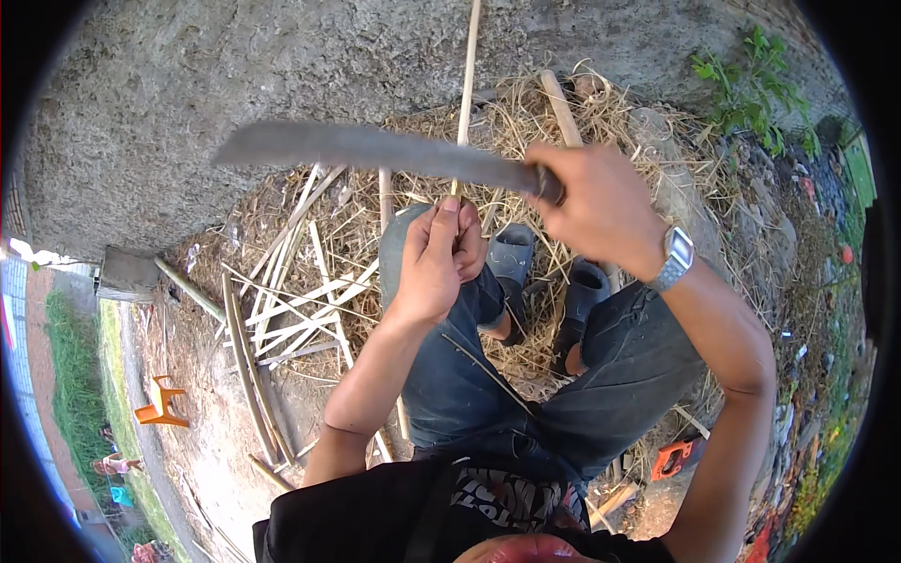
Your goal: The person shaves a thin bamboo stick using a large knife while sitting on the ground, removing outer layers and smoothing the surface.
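Observation:
My right hand (pixel 601 206) is wrapped round the handle of a machete (pixel 352 145). Its long dark blade points left, across the upper part of a thin pale bamboo strip (pixel 468 75). My left hand (pixel 435 258) is closed on the lower end of that strip, above my left knee. The strip stands away from me toward the wall. In this view the blade crosses the strip just beyond my left fingers; whether they touch I cannot tell. A thin dark sliver (pixel 483 364) lies across my jeans.
Several split pale strips (pixel 314 300) lie left of my legs, beside long poles (pixel 246 371). Shavings (pixel 601 103) cover the ground before my boots (pixel 511 251). A concrete wall (pixel 235 75) rises ahead. An orange-handled saw (pixel 671 460) lies right; an orange chair (pixel 161 403) stands far left.

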A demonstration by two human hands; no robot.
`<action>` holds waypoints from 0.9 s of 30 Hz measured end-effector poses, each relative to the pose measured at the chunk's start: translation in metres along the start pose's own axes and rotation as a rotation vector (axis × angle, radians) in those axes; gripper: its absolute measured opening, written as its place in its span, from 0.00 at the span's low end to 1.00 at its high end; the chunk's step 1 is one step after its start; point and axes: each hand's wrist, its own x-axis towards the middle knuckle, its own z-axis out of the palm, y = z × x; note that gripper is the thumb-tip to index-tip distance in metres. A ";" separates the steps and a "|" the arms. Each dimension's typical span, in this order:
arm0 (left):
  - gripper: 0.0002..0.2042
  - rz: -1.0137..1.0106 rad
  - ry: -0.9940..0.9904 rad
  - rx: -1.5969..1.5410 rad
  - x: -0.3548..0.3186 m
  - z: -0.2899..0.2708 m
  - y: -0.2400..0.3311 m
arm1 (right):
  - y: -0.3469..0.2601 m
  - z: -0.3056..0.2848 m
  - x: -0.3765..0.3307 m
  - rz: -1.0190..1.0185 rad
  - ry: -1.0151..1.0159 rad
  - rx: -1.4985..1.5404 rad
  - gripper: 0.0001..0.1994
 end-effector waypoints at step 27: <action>0.19 0.251 0.203 0.917 -0.033 0.015 -0.006 | 0.025 0.014 0.017 0.026 -0.113 -0.282 0.18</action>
